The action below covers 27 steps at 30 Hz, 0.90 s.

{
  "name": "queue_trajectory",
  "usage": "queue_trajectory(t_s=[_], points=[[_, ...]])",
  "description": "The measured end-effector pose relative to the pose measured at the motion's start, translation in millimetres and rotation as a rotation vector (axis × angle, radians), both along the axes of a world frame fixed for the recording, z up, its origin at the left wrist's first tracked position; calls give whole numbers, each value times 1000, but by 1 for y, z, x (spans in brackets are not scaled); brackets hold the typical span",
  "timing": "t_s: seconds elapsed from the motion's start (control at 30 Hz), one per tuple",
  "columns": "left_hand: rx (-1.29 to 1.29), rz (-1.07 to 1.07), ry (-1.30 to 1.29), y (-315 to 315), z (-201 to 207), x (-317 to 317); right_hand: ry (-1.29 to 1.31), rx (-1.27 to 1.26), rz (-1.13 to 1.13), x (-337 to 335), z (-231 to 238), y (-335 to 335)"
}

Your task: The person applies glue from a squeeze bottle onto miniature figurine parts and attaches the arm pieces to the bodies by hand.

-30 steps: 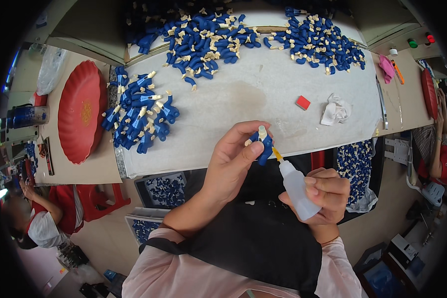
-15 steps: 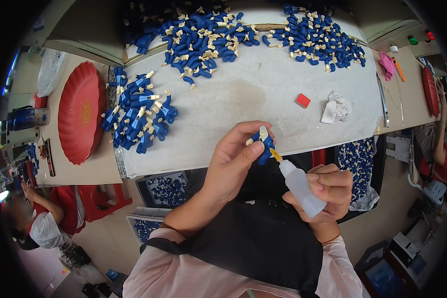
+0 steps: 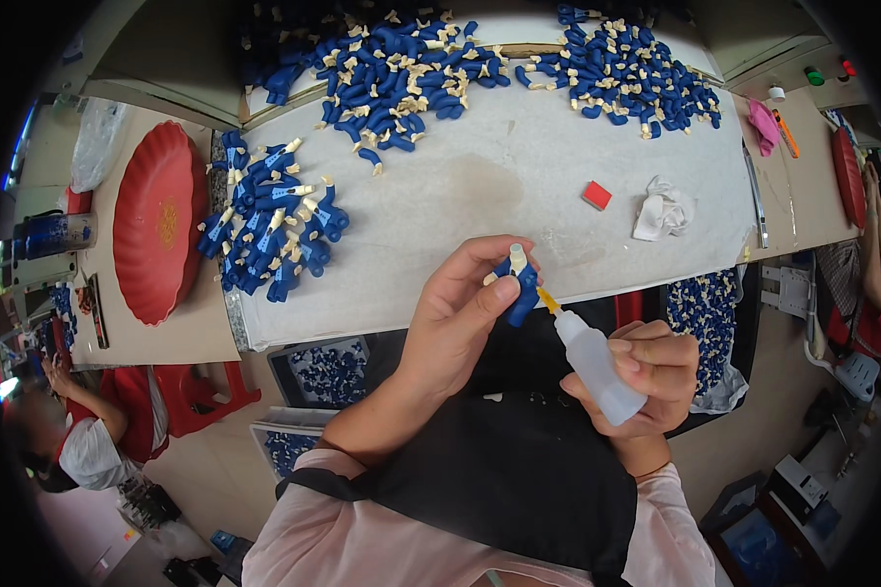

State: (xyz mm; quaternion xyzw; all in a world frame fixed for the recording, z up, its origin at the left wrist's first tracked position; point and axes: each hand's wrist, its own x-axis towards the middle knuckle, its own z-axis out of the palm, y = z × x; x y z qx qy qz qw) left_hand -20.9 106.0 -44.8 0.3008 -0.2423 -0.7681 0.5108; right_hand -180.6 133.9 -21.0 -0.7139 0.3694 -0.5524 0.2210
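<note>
Between the thumb and fingers of my left hand [image 3: 470,298] is a small blue figurine body [image 3: 525,290] with a cream-coloured neck piece on top. My right hand [image 3: 651,377] grips a translucent white squeeze bottle [image 3: 599,369], tilted up to the left. Its yellow nozzle tip [image 3: 548,298] is right beside the figurine's lower side; whether it touches cannot be made out. On the worktable to the left lies a heap of similar blue figurine bodies [image 3: 274,220] with cream necks and light blue fronts.
Piles of blue arm-like parts with cream ends [image 3: 401,83] [image 3: 636,78] cover the table's far side. A red block [image 3: 597,196] and crumpled tissue [image 3: 666,210] lie at right. A red scalloped tray [image 3: 162,225] stands left. Bins of parts [image 3: 328,374] sit below. Another person [image 3: 98,430] sits at left.
The bottle in my right hand has shifted slightly right and down, its nozzle drawing back a little from the figurine. My left hand stays nearly still.
</note>
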Motion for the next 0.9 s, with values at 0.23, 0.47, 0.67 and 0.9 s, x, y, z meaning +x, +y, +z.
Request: queue_trajectory(t_s=[0.23, 0.47, 0.67, 0.9], points=[[3, -9, -1, 1, 0, 1, -16, -8, 9, 1, -1, 1], [5, -6, -13, 0, 0, 0, 16, -1, 12, -1, 0, 1], [-9, -5, -15, -1, 0, -1, 24, -4, 11, -2, 1, -1], [-7, -22, -5, 0, 0, -1, 4, -16, -18, -1, 0, -1]])
